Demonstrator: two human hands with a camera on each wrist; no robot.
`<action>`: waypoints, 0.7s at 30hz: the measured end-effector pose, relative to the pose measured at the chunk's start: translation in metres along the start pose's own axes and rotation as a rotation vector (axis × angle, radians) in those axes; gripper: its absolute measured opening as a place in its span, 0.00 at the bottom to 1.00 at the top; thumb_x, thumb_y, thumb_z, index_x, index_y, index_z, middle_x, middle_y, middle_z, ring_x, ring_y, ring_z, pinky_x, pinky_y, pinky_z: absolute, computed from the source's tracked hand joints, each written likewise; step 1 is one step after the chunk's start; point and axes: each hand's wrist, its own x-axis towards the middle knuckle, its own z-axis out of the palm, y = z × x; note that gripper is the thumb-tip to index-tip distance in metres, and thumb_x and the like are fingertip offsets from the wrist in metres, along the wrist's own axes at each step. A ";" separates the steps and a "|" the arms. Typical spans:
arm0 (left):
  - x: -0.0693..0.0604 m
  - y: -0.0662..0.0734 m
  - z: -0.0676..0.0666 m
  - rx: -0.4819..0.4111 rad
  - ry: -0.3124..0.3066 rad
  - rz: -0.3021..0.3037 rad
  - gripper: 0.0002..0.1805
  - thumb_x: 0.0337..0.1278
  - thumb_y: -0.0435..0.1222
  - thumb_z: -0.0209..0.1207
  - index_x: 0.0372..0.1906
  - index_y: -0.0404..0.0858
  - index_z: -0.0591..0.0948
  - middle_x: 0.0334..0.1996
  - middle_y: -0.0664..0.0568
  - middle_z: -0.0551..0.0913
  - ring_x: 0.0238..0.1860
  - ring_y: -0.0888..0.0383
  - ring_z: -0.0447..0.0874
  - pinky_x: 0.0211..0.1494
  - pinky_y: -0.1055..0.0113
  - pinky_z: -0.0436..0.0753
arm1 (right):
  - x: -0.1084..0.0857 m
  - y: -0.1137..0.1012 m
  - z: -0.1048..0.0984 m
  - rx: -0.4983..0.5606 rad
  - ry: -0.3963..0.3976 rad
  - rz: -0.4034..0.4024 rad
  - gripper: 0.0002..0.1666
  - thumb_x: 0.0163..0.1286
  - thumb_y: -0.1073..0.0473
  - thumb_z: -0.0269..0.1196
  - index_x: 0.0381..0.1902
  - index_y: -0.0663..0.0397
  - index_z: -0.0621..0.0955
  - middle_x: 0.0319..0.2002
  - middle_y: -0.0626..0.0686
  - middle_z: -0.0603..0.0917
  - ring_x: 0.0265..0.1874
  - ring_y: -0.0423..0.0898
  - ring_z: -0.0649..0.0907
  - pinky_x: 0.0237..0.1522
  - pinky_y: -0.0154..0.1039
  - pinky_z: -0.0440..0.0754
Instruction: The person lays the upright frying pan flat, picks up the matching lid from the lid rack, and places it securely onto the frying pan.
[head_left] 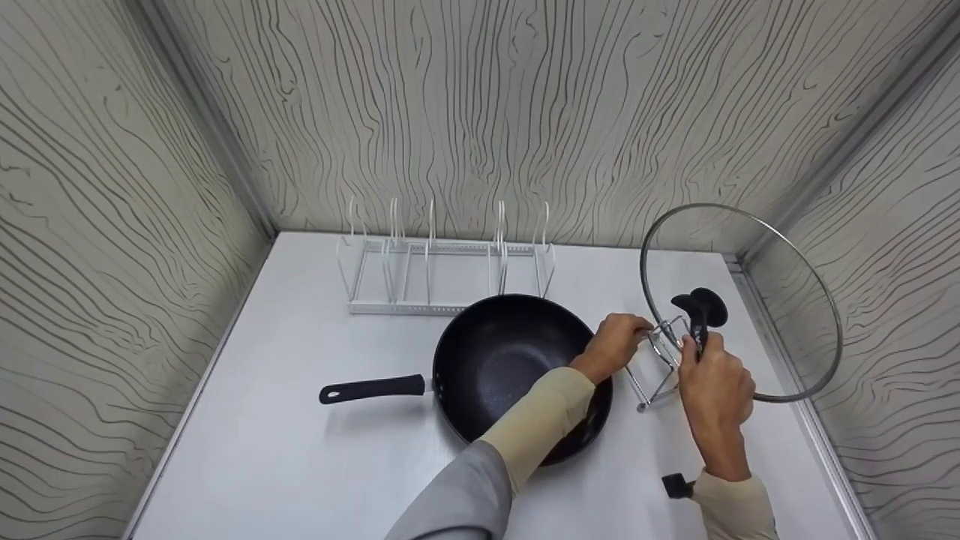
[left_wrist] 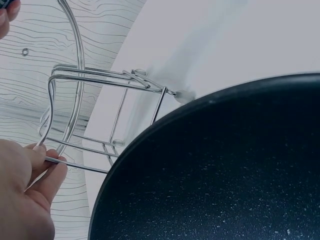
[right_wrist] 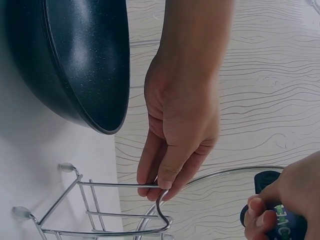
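Note:
A round glass lid with a steel rim stands tilted over the table's right side. My right hand grips its black handle, which bears light lettering in the right wrist view. The lid's rim passes between the bent wires of a chrome lid stand. My left hand reaches across the wok and pinches the stand's top wire between thumb and fingers, clearest in the right wrist view. Under the left forearm sits a black wok, its long handle pointing left.
A white wire rack with several upright loops stands at the back of the white table, behind the wok. Wood-grain patterned panels wall the table at the back and both sides.

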 end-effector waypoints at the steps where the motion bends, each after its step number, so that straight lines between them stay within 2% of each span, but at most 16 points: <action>1: 0.000 0.000 0.000 0.003 0.002 0.004 0.13 0.77 0.34 0.60 0.55 0.47 0.91 0.52 0.61 0.92 0.56 0.70 0.88 0.59 0.83 0.79 | 0.000 0.000 -0.001 0.001 0.000 -0.001 0.20 0.79 0.56 0.63 0.43 0.73 0.79 0.28 0.81 0.82 0.26 0.84 0.81 0.26 0.76 0.72; 11: -0.001 0.000 -0.001 -0.007 0.004 0.000 0.13 0.77 0.34 0.61 0.55 0.48 0.91 0.51 0.62 0.92 0.55 0.71 0.87 0.58 0.83 0.79 | 0.003 -0.001 -0.006 0.021 0.025 -0.030 0.20 0.79 0.57 0.63 0.41 0.75 0.79 0.25 0.79 0.82 0.22 0.82 0.81 0.23 0.74 0.71; 21: -0.002 -0.001 0.000 -0.025 0.002 0.002 0.13 0.76 0.34 0.61 0.55 0.47 0.91 0.51 0.62 0.92 0.55 0.71 0.87 0.58 0.83 0.79 | 0.004 -0.006 -0.012 0.020 0.059 -0.040 0.19 0.79 0.56 0.64 0.41 0.74 0.79 0.24 0.79 0.82 0.23 0.82 0.81 0.23 0.74 0.72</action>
